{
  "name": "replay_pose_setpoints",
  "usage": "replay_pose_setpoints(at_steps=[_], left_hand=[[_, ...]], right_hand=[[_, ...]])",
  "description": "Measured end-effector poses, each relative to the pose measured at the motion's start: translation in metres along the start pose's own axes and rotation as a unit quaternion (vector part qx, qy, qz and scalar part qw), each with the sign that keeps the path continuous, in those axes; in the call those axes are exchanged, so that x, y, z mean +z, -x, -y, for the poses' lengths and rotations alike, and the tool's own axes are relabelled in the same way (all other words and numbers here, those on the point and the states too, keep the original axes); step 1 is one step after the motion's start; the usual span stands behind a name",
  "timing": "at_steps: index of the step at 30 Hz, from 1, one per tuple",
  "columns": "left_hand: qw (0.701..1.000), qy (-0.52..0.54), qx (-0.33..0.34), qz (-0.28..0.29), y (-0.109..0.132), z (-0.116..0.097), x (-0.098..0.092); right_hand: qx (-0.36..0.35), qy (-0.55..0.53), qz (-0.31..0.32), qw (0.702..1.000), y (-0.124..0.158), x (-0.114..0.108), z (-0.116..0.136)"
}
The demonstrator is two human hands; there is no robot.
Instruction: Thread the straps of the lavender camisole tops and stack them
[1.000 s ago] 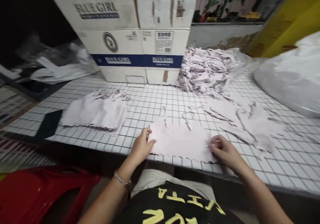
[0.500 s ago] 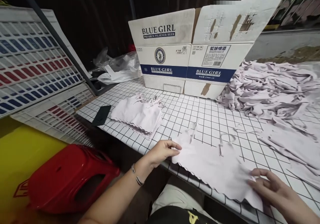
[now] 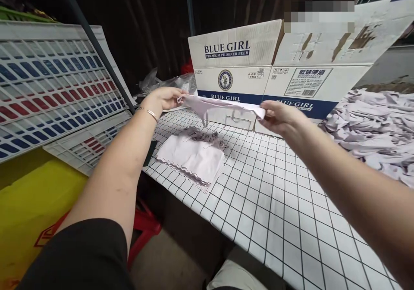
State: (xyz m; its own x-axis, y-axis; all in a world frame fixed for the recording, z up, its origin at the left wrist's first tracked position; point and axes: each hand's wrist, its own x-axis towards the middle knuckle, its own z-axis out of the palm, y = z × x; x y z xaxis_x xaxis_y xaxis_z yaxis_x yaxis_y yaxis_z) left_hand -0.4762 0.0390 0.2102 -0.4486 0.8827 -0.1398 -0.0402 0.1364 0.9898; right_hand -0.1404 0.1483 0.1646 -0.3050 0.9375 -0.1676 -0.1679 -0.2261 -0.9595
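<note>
A pale pink strappy camisole (image 3: 223, 104) is stretched in the air between my two hands. My left hand (image 3: 166, 98) pinches one end, and my right hand (image 3: 278, 115) grips the other. The cloth hangs in a narrow band in front of the beer carton, with a thin strap dangling below it. Under it on the table lies a neat stack of similar pale pink camisoles (image 3: 190, 154), wavy hems toward me and straps bunched at the far side. The held piece is above the stack, apart from it.
A white Blue Girl beer carton (image 3: 233, 79) stands open at the back of the grid-patterned table (image 3: 258, 195). To its right is a heap of pale pink cloth (image 3: 371, 126). White crates (image 3: 58, 79), a red stool (image 3: 145, 225) and a yellow bag (image 3: 29, 199) stand left. A dark phone-like slab (image 3: 150, 153) is partly hidden.
Both hands have lifted the camisole off the table's front edge and carried it forward and left, above the stack. My view has turned a little to the left.
</note>
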Motion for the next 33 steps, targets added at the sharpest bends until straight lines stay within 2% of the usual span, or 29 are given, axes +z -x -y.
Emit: replay_pose_setpoints(at_steps=[2, 5, 9, 12, 17, 20, 23, 25, 29, 33], left_hand=[[0.999, -0.035, -0.029, -0.028, -0.009, 0.015, -0.026], [0.989, -0.095, -0.106, -0.049, -0.004, 0.067, -0.058], [0.973, -0.138, -0.183, -0.035, 0.018, 0.14, -0.08], [0.969, -0.156, -0.189, -0.033, 0.029, 0.164, -0.087], [0.954, -0.229, -0.187, -0.051, 0.032, 0.163, -0.096], [0.935, -0.298, -0.178, -0.072, 0.028, 0.161, -0.092], [0.927, -0.341, -0.128, -0.094, 0.022, 0.162, -0.075], [0.916, -0.376, -0.103, -0.089, 0.018, 0.161, -0.058], [0.892, -0.426, -0.127, -0.075, 0.007, 0.157, -0.027], [0.918, -0.367, -0.132, -0.072, -0.013, 0.144, -0.016]], right_hand=[[0.034, -0.026, 0.036, 0.998, 0.006, 0.028, -0.023], [0.079, 0.013, 0.089, 0.993, 0.028, 0.049, -0.079], [0.1, 0.123, 0.119, 0.98, 0.058, 0.051, -0.146], [0.085, 0.159, 0.135, 0.974, 0.069, 0.047, -0.171], [0.047, 0.197, 0.164, 0.965, 0.073, 0.046, -0.189], [0.032, 0.271, 0.176, 0.946, 0.076, 0.046, -0.196], [0.002, 0.325, 0.183, 0.928, 0.078, 0.045, -0.2], [-0.017, 0.338, 0.183, 0.923, 0.078, 0.044, -0.201], [-0.026, 0.346, 0.188, 0.919, 0.077, 0.043, -0.203], [-0.02, 0.345, 0.194, 0.918, 0.076, 0.041, -0.204]])
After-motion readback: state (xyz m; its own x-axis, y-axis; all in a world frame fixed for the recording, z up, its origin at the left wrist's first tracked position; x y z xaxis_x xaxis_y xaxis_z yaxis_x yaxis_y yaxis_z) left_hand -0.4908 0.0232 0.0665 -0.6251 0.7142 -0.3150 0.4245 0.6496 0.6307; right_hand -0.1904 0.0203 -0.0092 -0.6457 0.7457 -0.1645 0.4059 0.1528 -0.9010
